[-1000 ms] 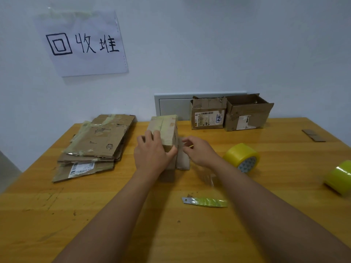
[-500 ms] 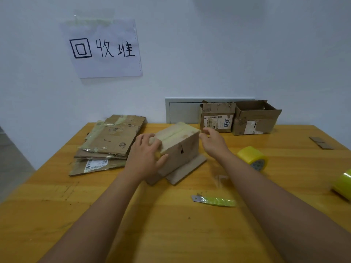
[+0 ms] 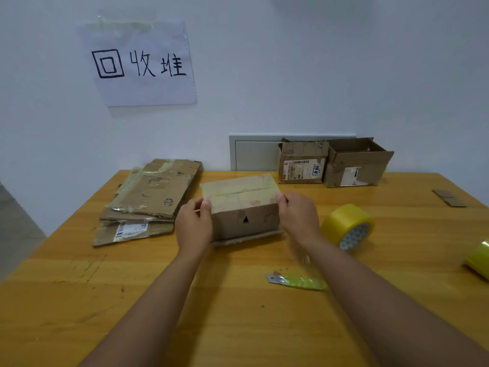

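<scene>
Head view looks down two bare forearms stretched over a yellow-brown wooden table [image 3: 79, 300]. Nearest on the tabletop lies a small utility knife with a green handle and a bare metal blade [image 3: 296, 281], just beside the right forearm and untouched.

Beyond it, at the middle of the table, stands a small closed brown cardboard box with yellowish tape along its top seam [image 3: 243, 205]. It rests on a loose flap of cardboard that shows under its front edge. The left hand [image 3: 194, 226] grips the box's left end, its thumb at the top corner and its fingers curled round the side. The right hand [image 3: 299, 218] grips the right end in the same way.

Near the right hand a roll of yellow packing tape [image 3: 348, 226] lies on its side, and a second yellow-green roll [image 3: 479, 258] is cut off by the right edge. Left of the box sits a stack of flattened cardboard [image 3: 150, 202].

Farther back, two open, worn cardboard cartons with shipping labels [image 3: 303, 162] stand against the wall, with a small cardboard scrap [image 3: 448, 197] well to their right. A white paper sign with handwritten characters [image 3: 140, 64] is taped to the wall above.
</scene>
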The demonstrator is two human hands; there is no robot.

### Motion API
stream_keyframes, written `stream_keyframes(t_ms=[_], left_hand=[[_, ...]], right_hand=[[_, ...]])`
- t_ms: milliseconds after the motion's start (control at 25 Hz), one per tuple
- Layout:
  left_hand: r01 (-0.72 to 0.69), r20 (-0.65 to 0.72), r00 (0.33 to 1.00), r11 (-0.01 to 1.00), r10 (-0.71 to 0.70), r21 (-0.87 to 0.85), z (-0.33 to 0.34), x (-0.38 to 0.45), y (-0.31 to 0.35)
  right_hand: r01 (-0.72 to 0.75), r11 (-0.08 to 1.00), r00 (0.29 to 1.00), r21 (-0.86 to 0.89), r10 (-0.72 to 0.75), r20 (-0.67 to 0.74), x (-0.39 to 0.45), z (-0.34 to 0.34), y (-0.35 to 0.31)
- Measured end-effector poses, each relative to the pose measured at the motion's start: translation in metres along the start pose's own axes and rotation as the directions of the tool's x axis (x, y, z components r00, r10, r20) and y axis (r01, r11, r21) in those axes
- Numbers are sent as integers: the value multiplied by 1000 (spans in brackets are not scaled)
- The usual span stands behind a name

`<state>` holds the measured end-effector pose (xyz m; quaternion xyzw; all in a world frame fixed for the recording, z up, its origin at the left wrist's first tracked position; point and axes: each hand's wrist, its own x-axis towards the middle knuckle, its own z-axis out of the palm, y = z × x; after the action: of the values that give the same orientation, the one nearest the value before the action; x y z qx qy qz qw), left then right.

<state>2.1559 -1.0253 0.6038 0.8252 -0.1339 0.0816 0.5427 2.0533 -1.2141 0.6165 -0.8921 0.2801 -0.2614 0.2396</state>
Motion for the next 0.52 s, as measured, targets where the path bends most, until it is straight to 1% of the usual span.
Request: stream_keyframes(t_ms=[80,200,280,320,400,520], left_hand=[[-55,-45,997,998,57,32,2,-3,2],[-142,-6,989,973,145,181,-1,-6,5],[-158,13,987,955,160,253,-4,-12,7],[-155,8,987,959,158,239,-5,-16,8],[-137,-4,990,979,139,152,-7,-26,9],[-64,-33,997,997,65,35,-9,-35,10]], right_hand=[[12,999,1000,42,-12,-15,-7,-4,3],[22,996,1000,81,-22,-5,-11,-10,-1],[11,997,1000,82,-12,5,-14,-8,-4],[-13,996,1000,93,12,6,-15,-7,-5],[-84,988,996,132,84,2,-18,-7,-4],[-165,960,986,225,167,11,-24,-10,-3]])
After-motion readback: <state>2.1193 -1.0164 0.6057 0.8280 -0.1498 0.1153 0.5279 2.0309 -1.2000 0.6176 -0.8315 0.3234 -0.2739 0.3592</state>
